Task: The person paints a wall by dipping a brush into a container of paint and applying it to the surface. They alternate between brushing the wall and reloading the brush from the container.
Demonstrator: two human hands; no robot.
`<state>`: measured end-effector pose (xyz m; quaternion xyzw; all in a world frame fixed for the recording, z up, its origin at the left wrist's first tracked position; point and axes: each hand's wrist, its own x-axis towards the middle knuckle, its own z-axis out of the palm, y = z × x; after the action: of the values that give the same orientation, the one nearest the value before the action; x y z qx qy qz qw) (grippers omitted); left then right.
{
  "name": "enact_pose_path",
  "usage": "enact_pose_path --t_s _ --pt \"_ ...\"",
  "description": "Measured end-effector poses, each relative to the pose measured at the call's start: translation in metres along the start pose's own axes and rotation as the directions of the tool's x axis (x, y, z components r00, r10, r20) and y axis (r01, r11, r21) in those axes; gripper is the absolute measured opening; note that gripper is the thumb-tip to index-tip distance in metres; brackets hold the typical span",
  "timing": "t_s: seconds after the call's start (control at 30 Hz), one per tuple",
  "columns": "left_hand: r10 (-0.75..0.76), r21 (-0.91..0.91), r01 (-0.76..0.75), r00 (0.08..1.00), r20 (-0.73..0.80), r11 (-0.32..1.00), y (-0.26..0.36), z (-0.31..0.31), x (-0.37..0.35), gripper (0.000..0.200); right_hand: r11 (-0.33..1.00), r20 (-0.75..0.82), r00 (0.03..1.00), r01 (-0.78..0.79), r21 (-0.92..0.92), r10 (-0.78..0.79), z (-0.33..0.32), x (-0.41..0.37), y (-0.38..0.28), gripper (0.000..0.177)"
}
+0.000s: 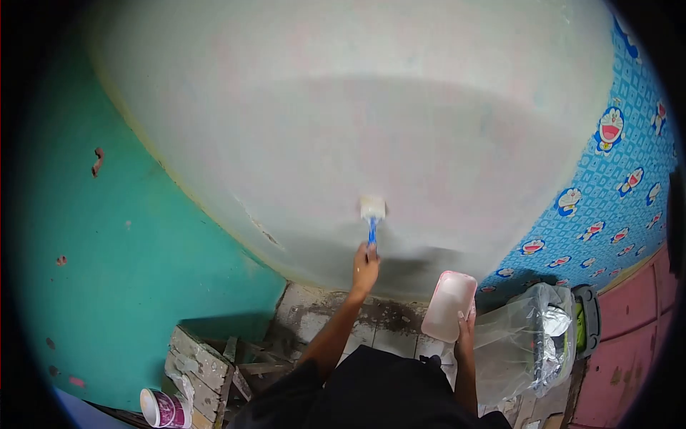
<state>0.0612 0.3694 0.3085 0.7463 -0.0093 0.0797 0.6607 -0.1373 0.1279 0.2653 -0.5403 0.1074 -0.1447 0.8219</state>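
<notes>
A blue-handled paint brush (372, 209) with a wide white head is against the pale wall (321, 143). My left hand (366, 268) is closed round its handle, with the arm stretched forward. Lower and to the right, my right hand (465, 330) holds a shallow pinkish-white tray (450, 304) by its right side. The tray has a pink rim and is tilted, with a pale inside. Pinkish patches show through the white on the wall.
At the left is a green wall (143, 236); below it stand a rough wooden structure (204, 372) and a paint bucket (166, 410). Blue cartoon wallpaper (600, 193) covers the right. A clear plastic bag (504, 350) stands near a pink panel (622, 350). The tiled floor (364, 334) is stained.
</notes>
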Motion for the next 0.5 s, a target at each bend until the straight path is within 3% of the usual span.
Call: enact_pose_path --t_s 0.13,0.23,0.3,0.37,0.43,0.5 --pt "-0.348 -0.303 0.375 0.927 0.140 0.876 -0.022 -0.020 -0.007 0.024 0.998 0.034 0.999 -0.001 -0.059 0.003 0.013 0.001 0.004 0.063" --pt "-0.434 -0.317 0.503 0.861 0.264 0.804 0.029 -0.053 0.023 0.023 0.999 0.047 0.999 -0.018 -0.051 0.020 0.021 -0.001 0.011 0.062" --pt "-0.383 -0.221 0.437 0.890 0.248 0.872 0.090 -0.069 0.048 0.024 0.998 0.072 0.997 -0.009 -0.068 0.014 0.023 0.002 0.022 0.062" --pt "-0.433 -0.179 0.503 0.843 0.320 0.846 0.167 -0.088 0.072 0.026 0.997 0.096 0.995 0.005 -0.082 0.003 0.029 0.001 0.028 0.061" --pt "-0.353 -0.120 0.444 0.826 0.440 0.888 0.239 -0.109 0.087 0.026 0.998 0.110 0.994 -0.020 -0.064 0.027 0.043 -0.003 0.026 0.061" --pt "-0.262 -0.183 0.349 0.888 0.379 0.919 0.324 -0.114 0.078 0.025 0.997 0.112 0.991 -0.075 -0.019 0.076 0.062 -0.010 0.010 0.060"
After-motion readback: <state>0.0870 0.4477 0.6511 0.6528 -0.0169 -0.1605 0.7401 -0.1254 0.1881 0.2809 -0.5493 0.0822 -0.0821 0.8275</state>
